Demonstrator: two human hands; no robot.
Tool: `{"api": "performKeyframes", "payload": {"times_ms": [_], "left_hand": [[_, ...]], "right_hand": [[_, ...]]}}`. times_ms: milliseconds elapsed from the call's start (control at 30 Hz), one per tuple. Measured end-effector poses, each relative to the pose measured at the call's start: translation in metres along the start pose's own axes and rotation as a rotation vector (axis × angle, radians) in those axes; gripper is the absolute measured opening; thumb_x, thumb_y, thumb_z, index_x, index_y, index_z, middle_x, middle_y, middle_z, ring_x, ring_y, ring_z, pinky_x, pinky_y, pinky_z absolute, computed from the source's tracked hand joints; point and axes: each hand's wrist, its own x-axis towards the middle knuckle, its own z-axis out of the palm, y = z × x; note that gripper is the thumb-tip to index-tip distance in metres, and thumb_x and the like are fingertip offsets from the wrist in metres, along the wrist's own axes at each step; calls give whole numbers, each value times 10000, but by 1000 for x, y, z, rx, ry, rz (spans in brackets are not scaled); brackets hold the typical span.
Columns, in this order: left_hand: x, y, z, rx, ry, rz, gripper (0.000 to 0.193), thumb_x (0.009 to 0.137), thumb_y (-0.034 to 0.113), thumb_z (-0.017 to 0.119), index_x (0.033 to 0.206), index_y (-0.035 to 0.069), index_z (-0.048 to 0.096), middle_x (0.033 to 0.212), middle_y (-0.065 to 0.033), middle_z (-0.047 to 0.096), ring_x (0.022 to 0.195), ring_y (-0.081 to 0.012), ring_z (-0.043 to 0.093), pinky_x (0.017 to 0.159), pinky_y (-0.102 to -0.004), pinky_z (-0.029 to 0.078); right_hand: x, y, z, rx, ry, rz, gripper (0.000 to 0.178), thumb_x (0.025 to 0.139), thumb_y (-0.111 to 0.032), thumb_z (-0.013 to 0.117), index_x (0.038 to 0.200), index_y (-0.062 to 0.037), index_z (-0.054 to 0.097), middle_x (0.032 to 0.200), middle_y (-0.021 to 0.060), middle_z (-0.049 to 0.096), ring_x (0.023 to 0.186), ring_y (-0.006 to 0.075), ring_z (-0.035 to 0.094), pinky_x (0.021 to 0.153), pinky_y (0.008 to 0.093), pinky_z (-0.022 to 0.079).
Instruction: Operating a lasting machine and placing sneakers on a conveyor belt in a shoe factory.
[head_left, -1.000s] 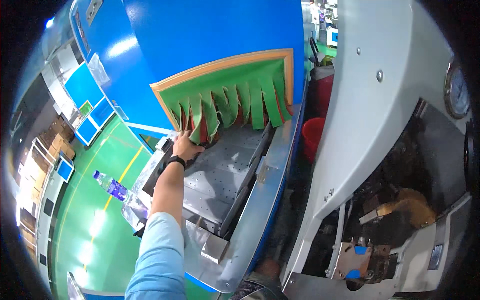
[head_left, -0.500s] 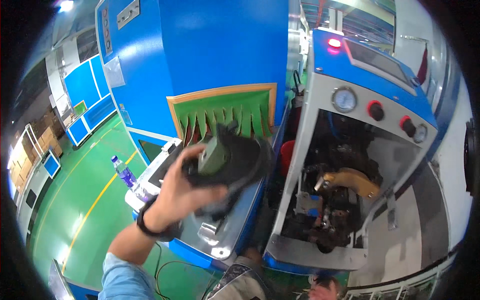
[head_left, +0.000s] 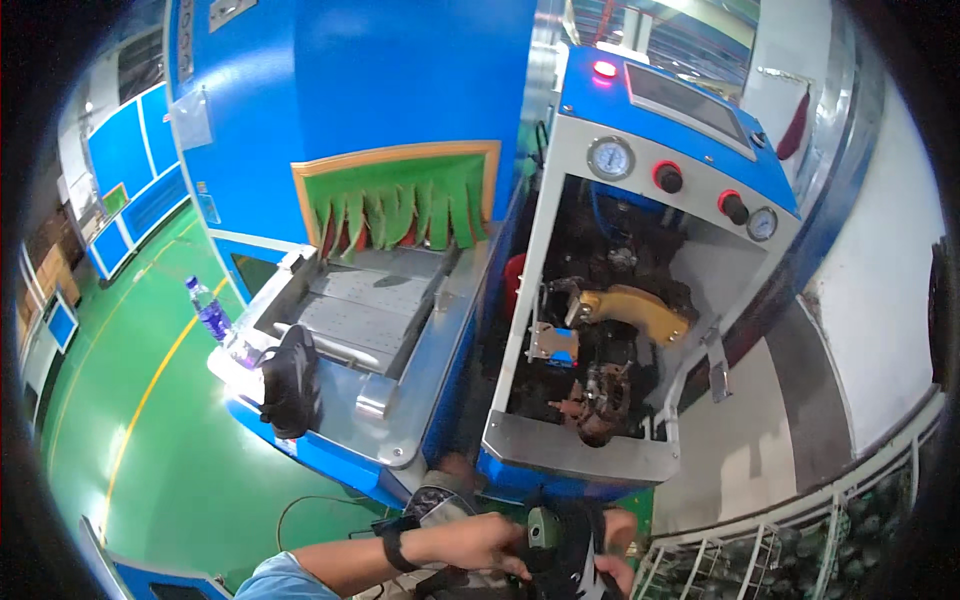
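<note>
Low in front of my body I hold a black shoe (head_left: pixel 570 550) with a green shoe last (head_left: pixel 543 528) showing in its opening. My left hand (head_left: pixel 485 545), a dark band on its wrist, is closed at the shoe's left side by the last. My right hand (head_left: pixel 618 550) grips it from the right, its palm partly hidden behind the shoe. Another black shoe (head_left: pixel 290 382) rests on the front left corner of the blue machine's metal table (head_left: pixel 345 395), apart from both hands.
A green strip curtain (head_left: pixel 400 212) hangs over the machine's opening, above a grey slatted conveyor (head_left: pixel 365 300). To the right stands an open-fronted machine (head_left: pixel 590 470) with gauges and red-ringed knobs. A water bottle (head_left: pixel 208 308) stands left. A white rack (head_left: pixel 770 535) holds dark items, lower right.
My left hand has come down from above the table to my lap with the shoe on the green last. My right hand has joined it. The view has shifted, and the table shoe shows fully.
</note>
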Motion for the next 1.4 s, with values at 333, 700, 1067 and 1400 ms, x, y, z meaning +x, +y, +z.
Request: {"api": "performKeyframes", "payload": {"times_ms": [333,700,1067,1400], "left_hand": [[36,34,-5,-639,377,254,238,970,183,672,789,36,622,607,-8,559,519,-102,505,486,-312,372],[103,-31,-48,-1657,308,80,217,988,232,619,949,18,618,644,-32,565,552,-130,510,526,-268,410],[117,-51,-48,-1676,377,52,237,1022,290,575,991,58,612,611,-4,518,489,-109,462,496,-251,388],[110,-24,-17,-1528,422,-63,159,997,210,560,982,55,592,674,1,535,559,-102,463,497,-260,357]], "right_hand": [[94,-129,27,-660,41,-469,983,638,-25,793,1498,90,331,1375,191,560,1248,238,547,1079,347,398],[211,-204,92,-1573,82,-5,910,668,-261,772,1497,-91,438,908,224,689,798,293,681,751,339,515],[259,-185,83,-1973,42,-35,878,819,-399,627,1552,-80,263,1206,398,552,1119,531,569,994,467,449],[229,-163,72,-1832,147,-452,873,828,-255,655,1571,-126,215,1303,372,458,1143,541,523,1004,498,434]]}}
